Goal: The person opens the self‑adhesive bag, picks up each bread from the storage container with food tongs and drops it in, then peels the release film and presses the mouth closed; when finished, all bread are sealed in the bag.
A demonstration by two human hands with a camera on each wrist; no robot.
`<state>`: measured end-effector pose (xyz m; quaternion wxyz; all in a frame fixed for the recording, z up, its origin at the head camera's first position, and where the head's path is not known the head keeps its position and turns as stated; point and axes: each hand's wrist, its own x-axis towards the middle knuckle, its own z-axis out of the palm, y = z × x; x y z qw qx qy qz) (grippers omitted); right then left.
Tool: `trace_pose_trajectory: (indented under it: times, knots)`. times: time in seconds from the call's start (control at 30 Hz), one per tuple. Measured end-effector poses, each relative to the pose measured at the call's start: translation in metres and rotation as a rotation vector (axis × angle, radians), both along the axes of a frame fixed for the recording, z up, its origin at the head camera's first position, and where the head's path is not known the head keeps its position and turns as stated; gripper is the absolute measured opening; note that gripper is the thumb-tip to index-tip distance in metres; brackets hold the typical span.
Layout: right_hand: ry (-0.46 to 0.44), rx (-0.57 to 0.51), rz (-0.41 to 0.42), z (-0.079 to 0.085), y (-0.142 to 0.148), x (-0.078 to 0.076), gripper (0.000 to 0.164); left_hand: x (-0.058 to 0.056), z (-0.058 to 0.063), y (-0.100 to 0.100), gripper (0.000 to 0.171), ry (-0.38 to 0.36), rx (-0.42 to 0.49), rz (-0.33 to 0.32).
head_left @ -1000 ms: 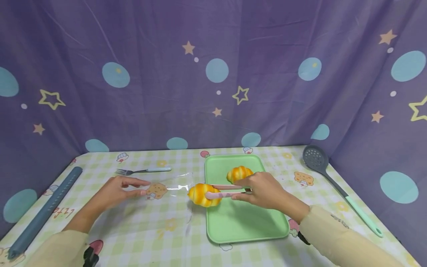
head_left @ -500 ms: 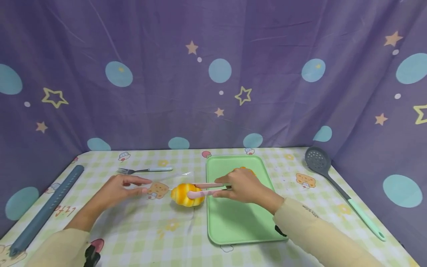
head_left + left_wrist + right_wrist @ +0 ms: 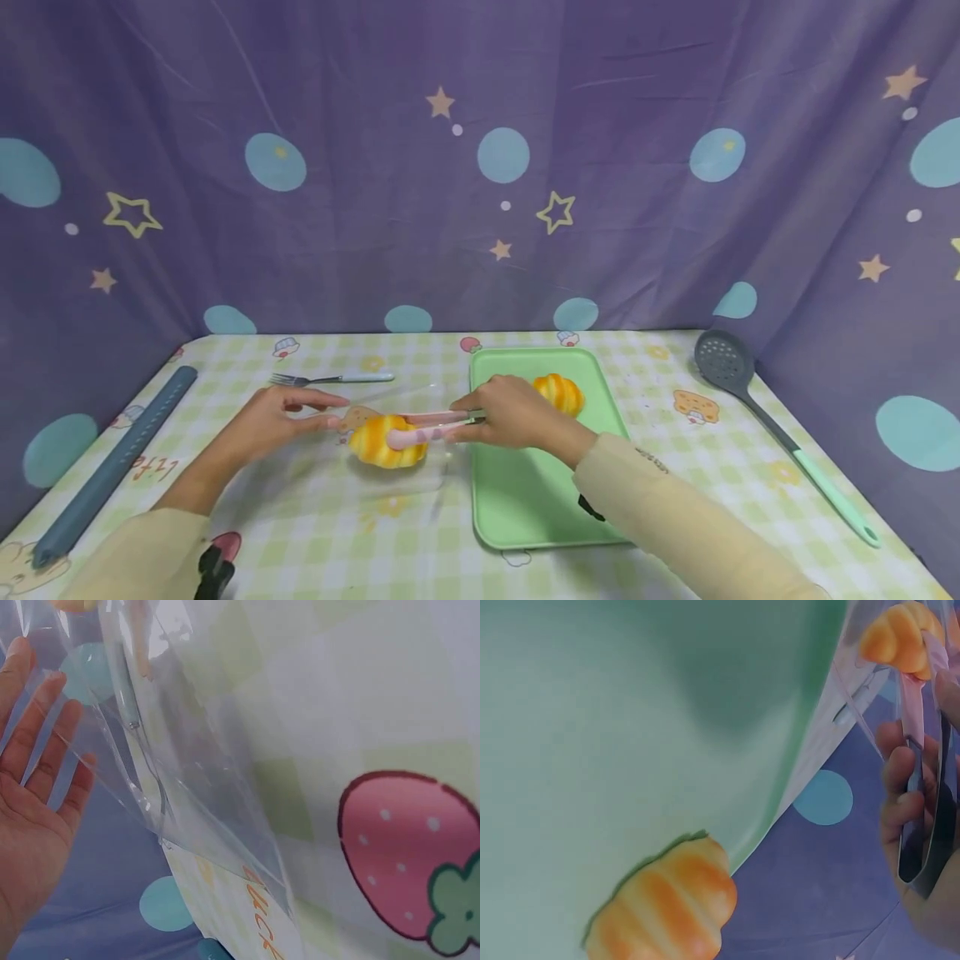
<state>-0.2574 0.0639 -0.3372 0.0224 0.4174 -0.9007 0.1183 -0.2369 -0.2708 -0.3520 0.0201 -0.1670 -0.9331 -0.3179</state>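
One golden-striped plump roll (image 3: pixel 371 442), left of the green rectangular tray (image 3: pixel 517 492), pinched in pink-tipped metal tongs (image 3: pixel 431 435) gripped by the right hand (image 3: pixel 508 412), presumably sparing finger contact; left hand (image 3: pixel 267 425), fingers extended, apparently spreads a clear plastic bag (image 3: pixel 217 806) around it (glare).

Clear plastic bag (image 3: pixel 206 784): hangs loose, creased and shiny.
Yellow-orange ridged bread roll (image 3: pixel 371 444): sits amid the bag's film.
Pink-tipped metal tongs (image 3: pixel 422 435): point left, pinching the roll's sides.
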Motion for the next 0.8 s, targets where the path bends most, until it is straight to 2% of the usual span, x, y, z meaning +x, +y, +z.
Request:
trace_pose_trajectory:
  times: [0.4,0.8]
  knots:
    - [-0.156,0.027,0.038,-0.003,-0.016,-0.009,0.050,-0.001,0.001,0.003,0.028,0.003,-0.002,0.017]
    - [-0.121,0.042,0.076,-0.003,-0.023,-0.011,0.051,0.001,0.002,0.002,0.029,0.007,0.007,0.022]
